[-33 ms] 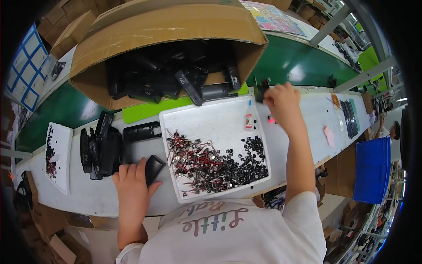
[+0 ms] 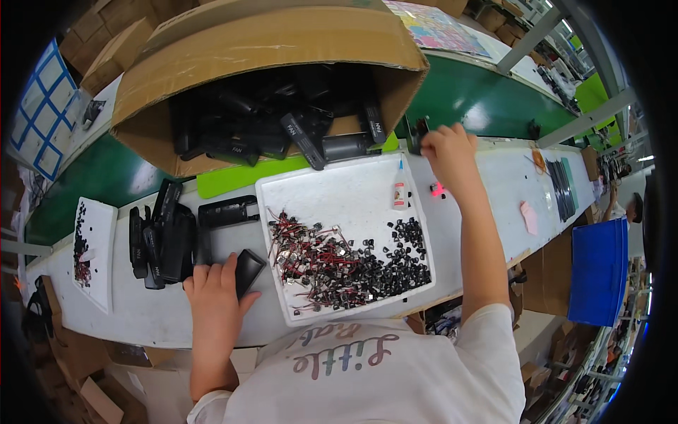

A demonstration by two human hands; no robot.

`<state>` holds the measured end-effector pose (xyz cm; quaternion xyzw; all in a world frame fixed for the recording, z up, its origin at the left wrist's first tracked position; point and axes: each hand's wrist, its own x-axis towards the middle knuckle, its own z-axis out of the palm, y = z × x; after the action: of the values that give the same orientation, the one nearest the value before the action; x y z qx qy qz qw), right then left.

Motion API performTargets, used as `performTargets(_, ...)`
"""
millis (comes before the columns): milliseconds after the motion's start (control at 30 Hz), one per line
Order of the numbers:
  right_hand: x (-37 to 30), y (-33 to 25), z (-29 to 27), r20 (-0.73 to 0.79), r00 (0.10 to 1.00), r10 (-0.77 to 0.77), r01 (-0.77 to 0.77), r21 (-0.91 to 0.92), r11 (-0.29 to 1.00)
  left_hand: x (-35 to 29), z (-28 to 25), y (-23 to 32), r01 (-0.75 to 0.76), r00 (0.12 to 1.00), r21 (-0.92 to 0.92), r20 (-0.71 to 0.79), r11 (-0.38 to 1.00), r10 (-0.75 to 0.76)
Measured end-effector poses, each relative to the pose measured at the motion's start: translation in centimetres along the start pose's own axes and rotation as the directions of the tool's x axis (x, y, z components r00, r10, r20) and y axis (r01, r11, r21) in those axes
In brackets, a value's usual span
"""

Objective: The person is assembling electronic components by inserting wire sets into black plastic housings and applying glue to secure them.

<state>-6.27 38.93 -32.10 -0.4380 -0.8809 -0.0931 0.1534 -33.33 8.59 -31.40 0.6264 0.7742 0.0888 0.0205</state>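
Note:
My left hand [image 2: 213,300] rests on the table at the near edge, its thumb and fingers closed around a black plastic casing [image 2: 249,271]. Past the far right corner of the white tray [image 2: 318,180], my right hand [image 2: 452,159] is bent with its fingertips together. They touch or lie just beside a small dark upright piece [image 2: 417,134]; what they pinch is hidden. In the tray lie many small metal parts with red wires [image 2: 311,258] and small black parts [image 2: 406,251]. A small white bottle with a blue tip [image 2: 400,192] lies at its right side.
A cardboard box [image 2: 268,53] full of black casings stands at the back. More casings [image 2: 169,237] are piled left of the tray, beside a smaller white tray [image 2: 95,247]. A red-lit small part [image 2: 438,189], pink piece [image 2: 528,218] and blue bin [image 2: 599,272] are to the right.
My right hand has shifted slightly to the right, and the dark upright piece has moved a little left. The red light on the small part shows larger. My left hand has hardly moved.

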Motion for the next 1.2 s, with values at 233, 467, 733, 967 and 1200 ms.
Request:
performTargets(233,2.1,2.5,5.3,0.028,0.996,0.083,-0.081,-0.062,0.995,0.7,0.5,0.0,-0.01,0.996,0.085,0.09,0.996,0.002)
performTargets(467,-4.0,-5.4,-2.8,0.164,0.925,-0.344,0.214,0.522,0.825,1.1,-0.8,-0.8,-0.09,0.993,-0.25,-0.1,0.964,0.067)
performTargets(733,-7.6,-9.7,-1.1,0.131,0.875,-0.467,0.32,0.567,0.759,1.3,1.7,1.1,0.23,0.971,-0.971,0.233,-0.059,-0.054)
performTargets(967,-7.7,-10.9,-0.5,0.135,0.861,-0.491,0.366,0.505,0.781,1.4,4.6,4.2,0.347,0.885,-0.372,0.433,-0.861,0.169)
performTargets(1200,-7.3,-11.4,-1.6,0.12,0.965,-0.235,0.047,0.798,0.601,1.6,5.2,4.8,0.441,0.878,-0.399,0.375,-0.804,0.296)
